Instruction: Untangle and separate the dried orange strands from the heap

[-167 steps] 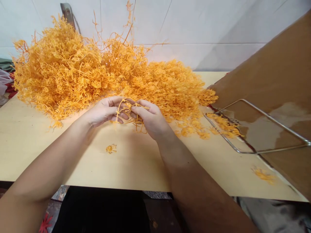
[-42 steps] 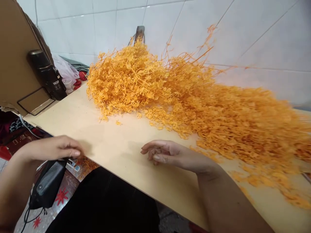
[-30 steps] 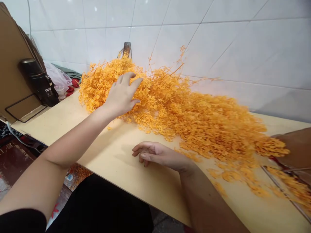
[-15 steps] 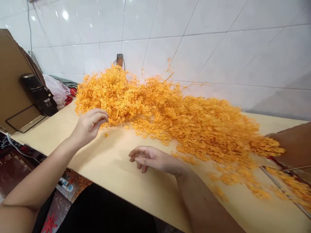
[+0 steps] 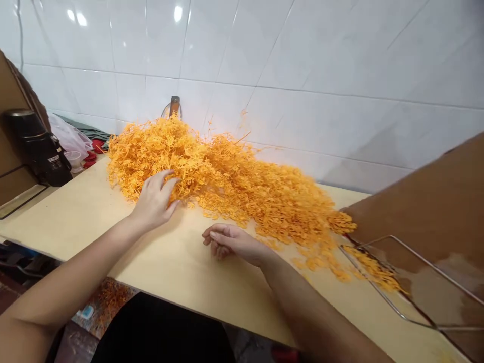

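Observation:
A big heap of orange plastic sprigs [image 5: 234, 186] lies across the back of a pale wooden table [image 5: 94, 222], against a white tiled wall. My left hand [image 5: 155, 201] reaches into the heap's front left edge, with its fingers curled among the sprigs. Whether they grip any I cannot tell. My right hand [image 5: 230, 242] rests on the bare tabletop just in front of the heap. Its fingers are loosely curled and hold nothing.
A brown cardboard panel with a metal wire frame [image 5: 416, 272] leans at the right; loose sprigs [image 5: 363, 262] spill toward it. A black device [image 5: 38, 151] stands at the left by another cardboard panel [image 5: 11, 136]. A pink bag [image 5: 68, 141] lies behind it.
My left hand came from beyond the table's left edge to the heap, drew back a little, then pushed into the heap's edge again. My right hand stayed on the table. The view swung right.

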